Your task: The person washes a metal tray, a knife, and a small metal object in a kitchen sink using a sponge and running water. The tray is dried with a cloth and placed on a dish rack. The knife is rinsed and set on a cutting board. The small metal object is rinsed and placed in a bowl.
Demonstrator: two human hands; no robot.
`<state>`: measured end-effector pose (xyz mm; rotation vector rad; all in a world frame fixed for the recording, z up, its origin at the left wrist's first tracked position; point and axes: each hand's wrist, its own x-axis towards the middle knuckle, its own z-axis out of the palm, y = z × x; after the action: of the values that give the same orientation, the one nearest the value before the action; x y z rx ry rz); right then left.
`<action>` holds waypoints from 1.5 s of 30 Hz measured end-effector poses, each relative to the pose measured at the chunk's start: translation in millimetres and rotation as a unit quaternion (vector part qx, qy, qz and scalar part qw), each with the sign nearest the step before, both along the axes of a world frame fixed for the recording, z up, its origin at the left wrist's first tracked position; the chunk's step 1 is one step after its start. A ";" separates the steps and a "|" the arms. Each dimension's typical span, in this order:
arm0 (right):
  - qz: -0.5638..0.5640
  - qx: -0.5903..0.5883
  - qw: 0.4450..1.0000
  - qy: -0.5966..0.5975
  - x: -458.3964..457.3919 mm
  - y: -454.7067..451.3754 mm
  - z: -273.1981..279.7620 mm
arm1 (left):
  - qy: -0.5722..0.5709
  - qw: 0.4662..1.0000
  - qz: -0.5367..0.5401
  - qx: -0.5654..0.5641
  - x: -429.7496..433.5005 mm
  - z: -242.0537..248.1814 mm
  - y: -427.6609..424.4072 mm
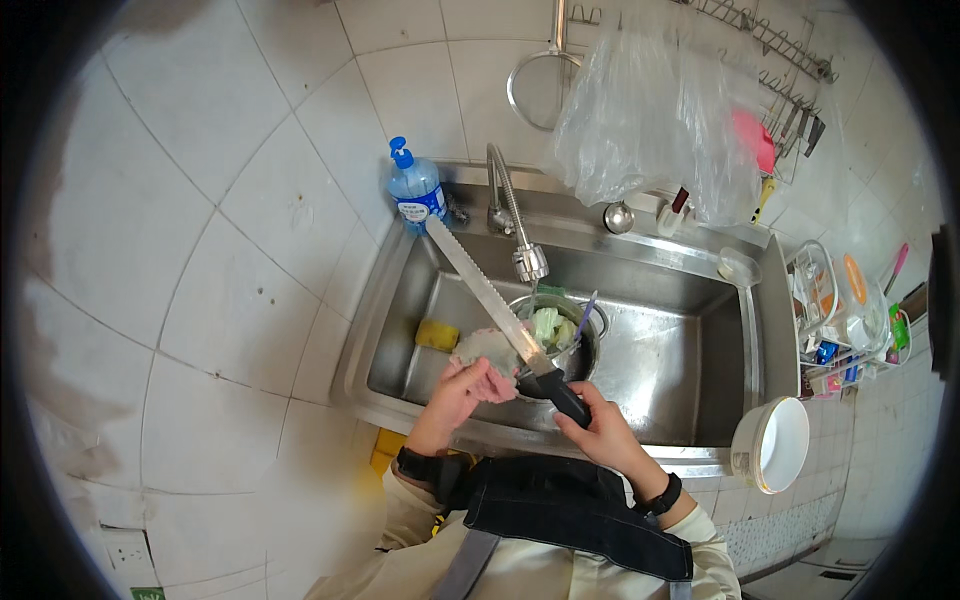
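My right hand (598,425) grips the black handle of a long serrated knife (487,294), whose blade slants up and left over the sink. A pink and pale cloth (491,375) is in my left hand (459,399), beside the blade near the handle. Below the knife, a metal pot (589,360) stands in the stainless steel sink (652,337); pale green leafy pieces (550,327) and a purple-handled utensil (587,313) are in it. Water runs from the faucet head (531,262) towards the pot. The blade hides part of the pot.
A yellow sponge (437,336) lies at the sink's left. On the back left rim stands a blue pump bottle (417,187). Plastic bags (652,112) hang above the back rim, near a ladle (619,217). A white tub (780,445) and a wire rack (817,300) are at the right.
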<state>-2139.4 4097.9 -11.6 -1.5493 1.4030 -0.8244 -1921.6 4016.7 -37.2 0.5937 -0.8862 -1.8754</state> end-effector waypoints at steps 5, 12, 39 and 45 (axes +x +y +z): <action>0.045 -0.003 0.998 -0.037 16.1 -17.0 7.6 | -0.061 0.998 0.007 -0.007 -11.9 17.8 4.6; 0.123 0.050 0.990 0.044 4.0 -15.6 8.3 | -0.130 0.986 0.085 0.062 -15.9 10.5 2.4; -0.022 0.274 0.954 -0.124 -123.8 153.9 10.5 | -0.210 0.972 0.103 0.010 -13.7 -17.9 -42.4; -0.090 0.252 0.910 -0.316 -147.8 189.9 -0.5 | -0.229 0.973 -0.001 -0.043 -54.4 -81.0 -42.5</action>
<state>-2287.3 4287.8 -12.1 -0.6724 1.1481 -0.8799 -1976.0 3974.2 -118.2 0.9932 -1.2569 -1.7172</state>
